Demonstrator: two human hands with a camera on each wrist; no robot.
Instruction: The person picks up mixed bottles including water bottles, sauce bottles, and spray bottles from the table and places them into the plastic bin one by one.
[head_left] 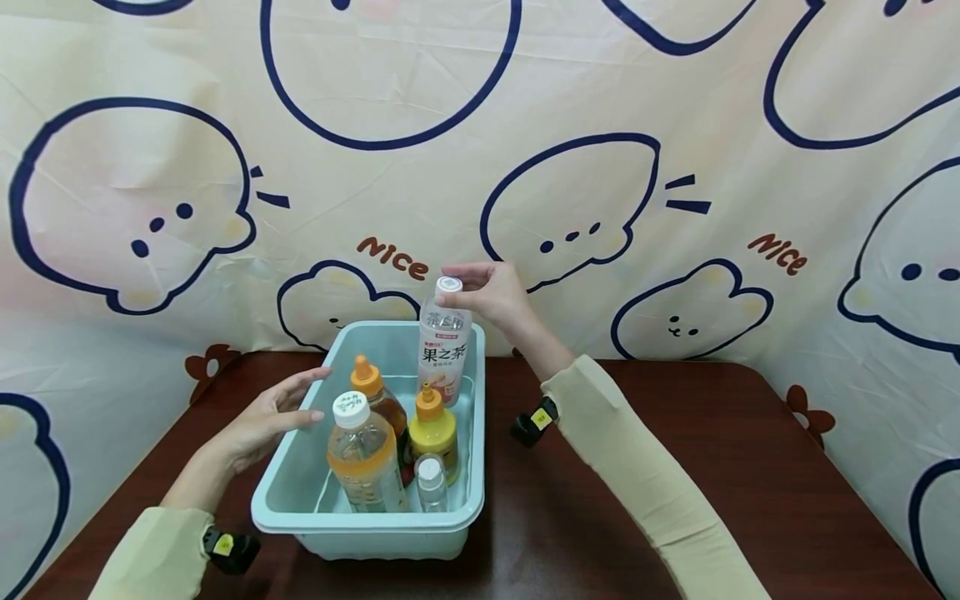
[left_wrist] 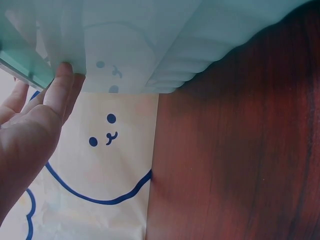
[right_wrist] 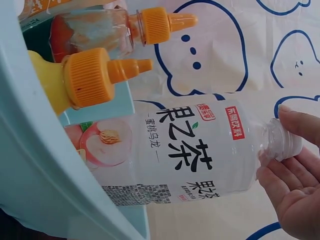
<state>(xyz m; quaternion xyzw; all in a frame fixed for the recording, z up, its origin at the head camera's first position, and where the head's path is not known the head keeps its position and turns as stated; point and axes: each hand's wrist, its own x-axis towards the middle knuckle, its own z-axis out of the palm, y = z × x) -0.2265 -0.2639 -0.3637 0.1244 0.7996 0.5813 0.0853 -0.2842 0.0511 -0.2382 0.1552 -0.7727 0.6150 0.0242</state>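
My right hand pinches a clear plastic drink bottle by its white-capped neck. The bottle's lower part is inside a pale blue plastic basin, at its far right corner. In the right wrist view the bottle's label shows a peach. My left hand rests at the basin's left side, its fingertips against the outer wall. Also in the basin stand a yellow squeeze bottle, a brown sauce bottle with an orange nozzle, a white-capped bottle and a small clear bottle.
The basin stands on a dark brown wooden table. A cloth printed with cartoon faces hangs behind the table and along its sides. Each wrist wears a small black camera.
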